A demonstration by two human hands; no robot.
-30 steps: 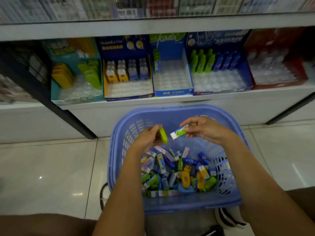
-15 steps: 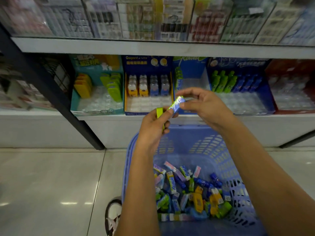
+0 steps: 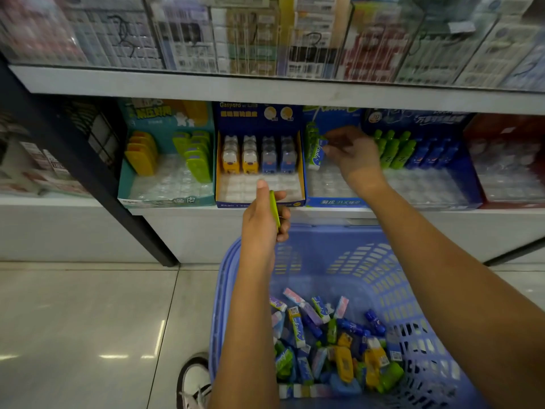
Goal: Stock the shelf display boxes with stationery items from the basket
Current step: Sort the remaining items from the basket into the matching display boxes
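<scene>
A glossy, pale tiled floor (image 3: 73,320) is seen below a white shelf (image 3: 442,214), whose straight front edge is crossed at the left by a slanting black post (image 3: 88,178). A lilac-blue plastic basket (image 3: 368,261) with slotted walls is set on the floor in front of the shelf, just under its edge, and loose stationery items (image 3: 324,343) in glossy wrappers are heaped in its bottom. Five cardboard display boxes are lined up side by side on the shelf: a teal box (image 3: 165,199), a dark blue box with yellow inner walls (image 3: 259,202), a middle blue box (image 3: 333,202), a further blue box (image 3: 442,203) and a red box (image 3: 507,202). Clear moulded tray cells are exposed along the front of each. The right hand (image 3: 352,154) is reached into the middle blue box, its fingertips brought against a green-and-white packet (image 3: 315,154) stood upright in the left column; through the blur it cannot be told whether the packet is pinched. The left hand (image 3: 262,214) is held above the basket rim, and a slim yellow-green item (image 3: 274,209) is gripped edge-on between its thumb and curled fingers. A white shoe (image 3: 194,379) with dark trim is seen beside the basket.
</scene>
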